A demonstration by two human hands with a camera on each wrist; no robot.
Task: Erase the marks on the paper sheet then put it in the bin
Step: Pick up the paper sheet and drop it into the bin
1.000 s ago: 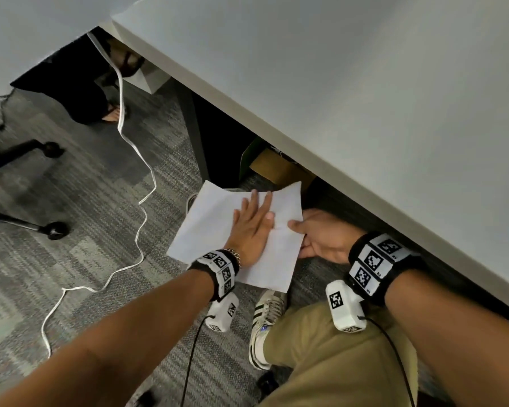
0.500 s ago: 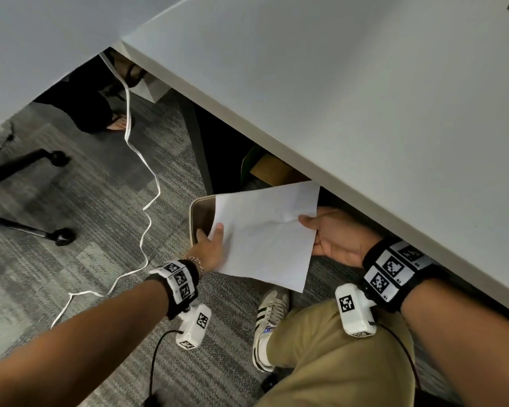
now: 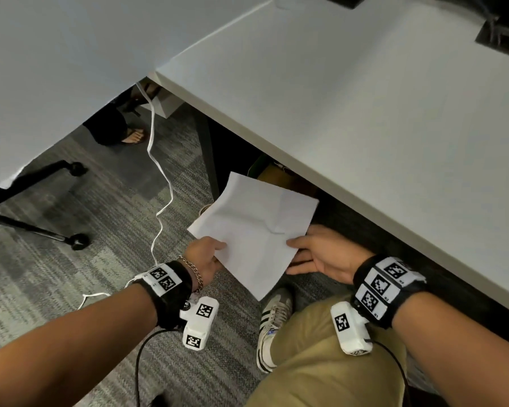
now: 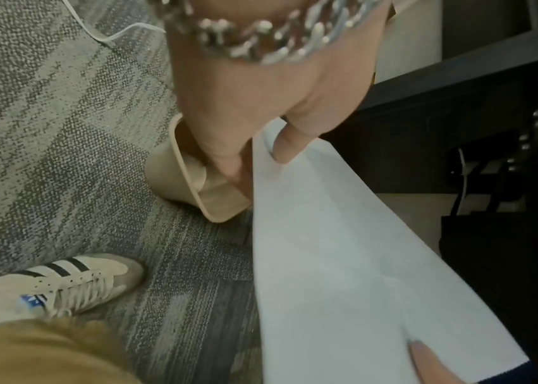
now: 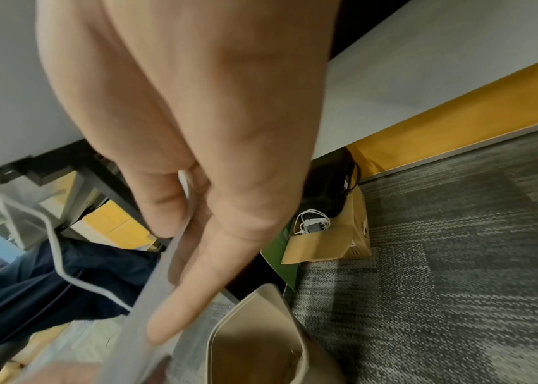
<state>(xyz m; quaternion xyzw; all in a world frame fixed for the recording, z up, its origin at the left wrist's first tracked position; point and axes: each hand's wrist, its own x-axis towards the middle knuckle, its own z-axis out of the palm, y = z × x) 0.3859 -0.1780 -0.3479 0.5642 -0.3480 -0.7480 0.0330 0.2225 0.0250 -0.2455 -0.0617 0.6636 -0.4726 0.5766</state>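
Both my left hand and right hand pinch the paper above the bin; I should crumple it smaller, then drop it inside.

White paper sheet; beige bin; grey mottled carpet; khaki trousers.

Paper sheet held in the air between both hands, below the front edge of the desk. Left hand at the sheet's left edge; right hand at its right edge, thumb above, fingers beneath. Bin on the carpet directly under the sheet. Shoe nearer the person than the bin. Cable left of the sheet; chair base farther left. Cardboard box beyond the bin, under the desk.
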